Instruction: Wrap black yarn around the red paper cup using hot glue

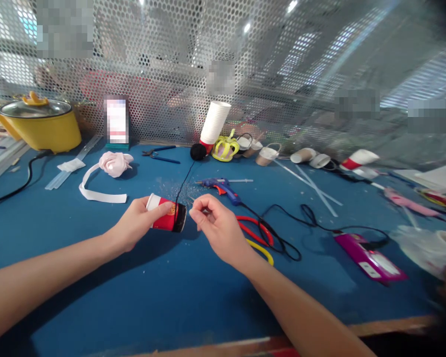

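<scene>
My left hand [136,223] grips a red and white paper cup [162,214] lying on its side above the table. Black yarn is wound round one end of the cup, and a strand [184,183] runs up from it to a black yarn ball [198,151]. Just right of the wound end, my right hand [217,225] is closed in a pinch. A thin pale sliver shows at its fingertips, too small to name. Behind the right hand lies a blue glue gun [223,188] with a clear glue stick in its back.
Behind the hands are pliers [161,153], a stack of paper cups [214,121], a yellow crown-shaped piece [226,148] and a rolled white strip [113,166]. A yellow electric pot [40,126] stands far left. Rightward lie cables, a purple power strip [369,258] and glue sticks [315,186].
</scene>
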Tool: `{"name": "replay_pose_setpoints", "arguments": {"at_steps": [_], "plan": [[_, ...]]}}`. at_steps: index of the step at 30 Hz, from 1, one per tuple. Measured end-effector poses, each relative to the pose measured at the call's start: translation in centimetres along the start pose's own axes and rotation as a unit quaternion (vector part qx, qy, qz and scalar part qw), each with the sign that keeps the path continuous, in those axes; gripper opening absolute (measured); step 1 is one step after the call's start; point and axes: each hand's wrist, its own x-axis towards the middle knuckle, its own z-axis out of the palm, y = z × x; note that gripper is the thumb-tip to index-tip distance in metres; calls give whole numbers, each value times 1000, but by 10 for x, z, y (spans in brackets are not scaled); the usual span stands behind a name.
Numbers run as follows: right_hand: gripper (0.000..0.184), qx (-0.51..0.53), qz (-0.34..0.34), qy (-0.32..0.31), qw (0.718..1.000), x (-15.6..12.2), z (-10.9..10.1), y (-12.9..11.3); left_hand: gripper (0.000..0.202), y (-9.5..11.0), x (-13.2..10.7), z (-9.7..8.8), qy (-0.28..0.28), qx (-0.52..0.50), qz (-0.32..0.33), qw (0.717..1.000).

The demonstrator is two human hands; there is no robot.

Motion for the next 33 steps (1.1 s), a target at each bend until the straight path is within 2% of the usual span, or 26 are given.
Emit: {"name": "replay_pose_setpoints", "arguments": {"at_steps": [4,11,15,19,23,27,29,33], "plan": [[9,-17,-1,-14,1000,-1,4,3,31,2,1,0,-9,-48,-37,998],[3,-109,-130,-20,985,-4,10,5,27,1,2,-1,-22,-96,-72,993],[12,-147,-153,-29,977,-5,11,3,24,1,1,-1,-18,-97,-68,993],[12,-147,-97,-26,984,-3,9,4,25,1,1,-1,-6,-87,-58,994],[9,-43,11,54,998,4,0,11,27,1,2,-1,-4,-80,-52,995],[9,39,75,81,993,10,-8,14,25,2,2,-1,0,-72,-52,996],[7,52,88,59,993,11,-9,11,25,2,2,-1,5,-68,-48,997],[12,54,134,-45,988,6,-5,1,26,1,2,-1,3,-52,-39,998]]}}
